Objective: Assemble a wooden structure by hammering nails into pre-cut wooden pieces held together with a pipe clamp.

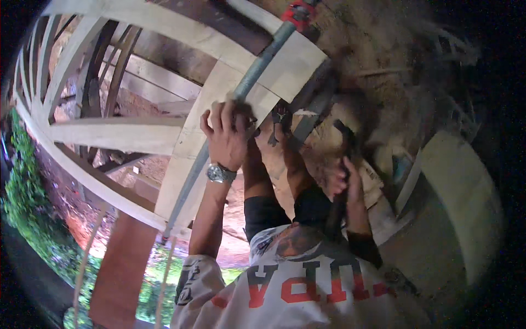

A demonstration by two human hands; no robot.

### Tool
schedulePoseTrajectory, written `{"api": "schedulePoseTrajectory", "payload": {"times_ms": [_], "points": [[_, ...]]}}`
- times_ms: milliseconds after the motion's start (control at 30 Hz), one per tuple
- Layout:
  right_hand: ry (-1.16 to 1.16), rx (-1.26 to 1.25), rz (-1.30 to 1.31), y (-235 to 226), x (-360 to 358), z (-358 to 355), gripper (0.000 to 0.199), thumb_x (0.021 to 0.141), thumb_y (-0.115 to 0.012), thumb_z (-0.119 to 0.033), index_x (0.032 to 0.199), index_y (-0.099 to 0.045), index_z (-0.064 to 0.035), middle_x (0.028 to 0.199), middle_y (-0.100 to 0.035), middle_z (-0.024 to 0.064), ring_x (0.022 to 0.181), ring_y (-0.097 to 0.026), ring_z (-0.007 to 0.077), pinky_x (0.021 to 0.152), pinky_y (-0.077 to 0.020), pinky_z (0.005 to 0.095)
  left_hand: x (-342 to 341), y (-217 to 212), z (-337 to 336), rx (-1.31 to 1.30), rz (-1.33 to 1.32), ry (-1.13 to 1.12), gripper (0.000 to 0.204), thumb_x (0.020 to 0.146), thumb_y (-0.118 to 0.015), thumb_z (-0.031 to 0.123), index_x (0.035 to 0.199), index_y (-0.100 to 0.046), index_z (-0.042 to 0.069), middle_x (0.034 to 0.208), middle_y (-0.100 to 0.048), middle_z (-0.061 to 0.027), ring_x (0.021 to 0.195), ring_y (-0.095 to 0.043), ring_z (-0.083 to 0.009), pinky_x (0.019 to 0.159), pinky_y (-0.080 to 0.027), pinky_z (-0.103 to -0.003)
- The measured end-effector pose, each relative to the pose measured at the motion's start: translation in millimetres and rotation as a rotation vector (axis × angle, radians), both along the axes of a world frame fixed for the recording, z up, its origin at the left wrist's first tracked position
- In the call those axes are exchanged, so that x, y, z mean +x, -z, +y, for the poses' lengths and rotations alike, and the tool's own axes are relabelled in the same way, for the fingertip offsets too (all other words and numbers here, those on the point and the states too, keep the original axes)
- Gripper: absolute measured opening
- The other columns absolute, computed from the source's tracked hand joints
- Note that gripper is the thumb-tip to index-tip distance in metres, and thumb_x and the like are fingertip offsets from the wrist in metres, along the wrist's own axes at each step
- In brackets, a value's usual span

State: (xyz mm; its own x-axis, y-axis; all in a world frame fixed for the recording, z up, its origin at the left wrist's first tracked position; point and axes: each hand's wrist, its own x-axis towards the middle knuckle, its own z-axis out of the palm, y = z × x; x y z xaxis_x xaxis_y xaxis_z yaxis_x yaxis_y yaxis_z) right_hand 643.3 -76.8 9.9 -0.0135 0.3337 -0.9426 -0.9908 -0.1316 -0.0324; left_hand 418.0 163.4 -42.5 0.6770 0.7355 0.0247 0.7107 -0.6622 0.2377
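Observation:
A grey metal pipe clamp (264, 57) lies slantwise across curved, pale wooden boards (211, 90), with a red clamp head (298, 13) at its far end. Over the middle of the pipe is my left hand (227, 134), a metal watch on its wrist. Its fingers are bent and closed; a dark, blurred bit shows by the thumb, and what they grip is hidden. Low on the right, my right hand (350, 183) is wrapped round a hammer (344, 131). The hammer's dark head points up and away from me, and its handle is smeared by motion.
Curved wooden ribs (118, 134) spread out on the left, with dark beams among them. A reddish-brown board (123, 268) stands at the lower left, near green plants (27, 192). Bare earth and scrap wood lie around my feet. A pale curved panel (457, 186) is at the right.

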Motion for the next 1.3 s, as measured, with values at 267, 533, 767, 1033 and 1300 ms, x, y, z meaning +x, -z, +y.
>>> {"api": "schedulePoseTrajectory", "payload": {"times_ms": [267, 533, 767, 1033, 1300], "points": [[0.529, -0.008, -0.202, 17, -46, -117, 0.014, 0.091, -0.060, -0.025, 0.092, -0.055, -0.0125, 0.074, -0.051, -0.0010, 0.064, -0.049, 0.0133, 0.062, -0.0448, 0.0293, -7, -15, 12, -0.301, -0.246, -0.142, 0.020, 0.079, -0.057, 0.019, 0.094, -0.058, 0.007, 0.121, -0.054, -0.0160, 0.114, -0.047, -0.0373, 0.093, -0.029, -0.059], [0.263, -0.190, 0.085, -32, -166, 178, 0.021, 0.093, -0.054, -0.034, 0.091, -0.044, -0.0148, 0.061, -0.037, -0.0017, 0.049, -0.038, 0.0145, 0.050, -0.0367, 0.0342, -42, 54, 72, -0.558, -0.069, -0.308, 0.033, 0.089, -0.050, 0.017, 0.115, -0.053, -0.003, 0.102, -0.058, -0.0186, 0.077, -0.058, -0.0339, 0.067, -0.045, -0.044], [0.587, -0.220, -0.308, 4, -115, -24, 0.028, 0.097, -0.052, -0.041, 0.088, -0.053, -0.0136, 0.065, -0.046, -0.0035, 0.054, -0.047, 0.0123, 0.053, -0.0469, 0.0317, -50, 72, 80, -0.378, -0.095, -0.465, 0.028, 0.093, -0.043, 0.024, 0.096, -0.051, -0.003, 0.082, -0.060, -0.0232, 0.078, -0.057, -0.0429, 0.068, -0.043, -0.050], [-0.270, -0.343, -0.186, -61, -149, 116, 0.032, 0.097, -0.048, -0.043, 0.104, -0.051, -0.0113, 0.078, -0.052, 0.0042, 0.060, -0.049, 0.0192, 0.060, -0.0429, 0.0345, -27, 50, 76, -0.487, -0.056, -0.552, 0.028, 0.092, -0.045, 0.026, 0.088, -0.047, -0.001, 0.077, -0.056, -0.0229, 0.073, -0.052, -0.0445, 0.064, -0.040, -0.051], [-0.027, -0.183, 0.018, -38, -39, 59, 0.033, 0.095, -0.049, -0.049, 0.086, -0.053, -0.0166, 0.061, -0.050, -0.0003, 0.041, -0.044, 0.0140, 0.040, -0.0351, 0.0317, -33, 71, 98, -0.166, -0.132, -0.261, 0.025, 0.091, -0.045, 0.024, 0.087, -0.048, -0.001, 0.083, -0.052, -0.0237, 0.075, -0.052, -0.0471, 0.062, -0.041, -0.052]]}}
